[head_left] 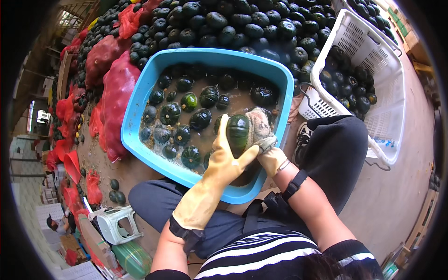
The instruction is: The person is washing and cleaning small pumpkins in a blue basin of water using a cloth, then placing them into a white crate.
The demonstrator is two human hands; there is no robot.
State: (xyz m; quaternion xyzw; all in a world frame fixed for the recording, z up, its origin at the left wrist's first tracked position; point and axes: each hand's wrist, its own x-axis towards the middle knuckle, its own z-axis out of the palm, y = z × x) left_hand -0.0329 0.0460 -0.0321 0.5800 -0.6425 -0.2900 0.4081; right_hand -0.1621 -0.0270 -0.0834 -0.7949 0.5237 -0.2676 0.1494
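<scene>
My left hand [224,158], in a long yellow rubber glove, grips a dark green pumpkin [239,133] from its left and underside, thumb across the near side. A soiled greyish-pink cloth covering [258,122] wraps the fingers of my right hand [270,154] and presses against the pumpkin's right side; those fingers are mostly hidden. Both hands hold the pumpkin above the right part of a blue plastic tub [205,52]. Murky brown water [200,140] fills the tub, with several small green pumpkins [170,113] floating in it. One lighter green pumpkin [189,101] is among them.
A large heap of dark pumpkins [252,30] rises behind the tub. To the right stands a white slatted crate [392,93] partly filled with pumpkins. Red mesh sacks [119,102] lie left. A pale plastic stool [116,224] stands lower left; a person [58,225] is farther off.
</scene>
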